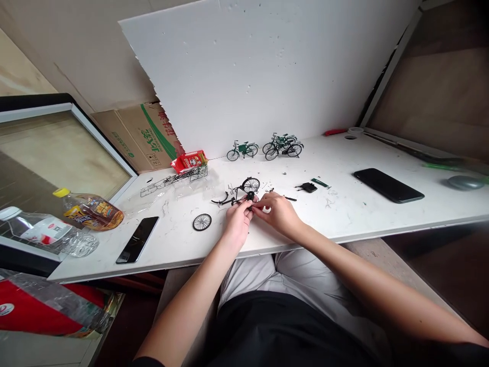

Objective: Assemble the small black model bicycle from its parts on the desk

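Between my hands is a partly built black model bicycle (pixel 237 196), one spoked wheel (pixel 251 184) fitted at its far end. My left hand (pixel 239 219) grips the frame near the chainring. The fingertips of my right hand (pixel 277 210) are pinched together at the same spot; whatever they hold is too small and covered to make out. A loose wheel (pixel 202 222) lies flat on the table left of my left hand. Beyond my right hand are a black plastic part (pixel 307 187) and a small green strip (pixel 320 182).
Finished model bicycles (pixel 243 150) stand along the white board (pixel 267 71). Black wire-like part frames (pixel 173 179) and a red packet (pixel 190 161) lie back left. Phones (pixel 137 239) (pixel 388 185) rest on both sides. Bottles (pixel 93 210) lie at the left edge, a computer mouse (pixel 465 182) far right.
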Demonstrator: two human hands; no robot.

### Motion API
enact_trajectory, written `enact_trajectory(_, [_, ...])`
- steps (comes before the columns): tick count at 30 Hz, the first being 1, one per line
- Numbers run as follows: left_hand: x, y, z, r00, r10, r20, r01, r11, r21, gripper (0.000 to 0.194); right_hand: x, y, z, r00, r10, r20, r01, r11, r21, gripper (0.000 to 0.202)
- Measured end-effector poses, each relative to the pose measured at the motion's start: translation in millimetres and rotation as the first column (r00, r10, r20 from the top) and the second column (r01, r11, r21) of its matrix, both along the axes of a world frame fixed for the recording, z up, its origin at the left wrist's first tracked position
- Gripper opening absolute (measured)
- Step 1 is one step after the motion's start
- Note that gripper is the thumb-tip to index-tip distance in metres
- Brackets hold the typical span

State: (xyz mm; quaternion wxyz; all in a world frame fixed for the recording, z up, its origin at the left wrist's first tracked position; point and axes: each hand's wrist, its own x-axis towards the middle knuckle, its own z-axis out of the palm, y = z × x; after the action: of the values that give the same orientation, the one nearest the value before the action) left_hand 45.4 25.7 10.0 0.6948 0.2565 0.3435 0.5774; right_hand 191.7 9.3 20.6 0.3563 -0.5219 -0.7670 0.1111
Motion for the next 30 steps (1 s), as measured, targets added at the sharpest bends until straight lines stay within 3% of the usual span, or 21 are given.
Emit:
enact_trajectory(11, [4,-5,-5.1,0.998,0.053,-0.024,-0.053,0.999,0.009,0.013,-13,-8,1.8,0.973,-0.127,0.193,0.139,0.989,-0.053,0.014])
enact_trajectory(22, [9,-9,-4.9,0.998,0.058,-0.003,-0.057,0.998,0.033,0.018,-13,-8,12.3,0.986,-0.159,0.047,0.165,0.967,-0.196,0.021])
enact_trajectory(30, [10,-7,-8.6,0.997,0.079,-0.010,-0.078,0.994,0.071,0.022,-21,-7,-2.4,0.975,-0.191,0.116,0.214,0.948,-0.237,0.015])
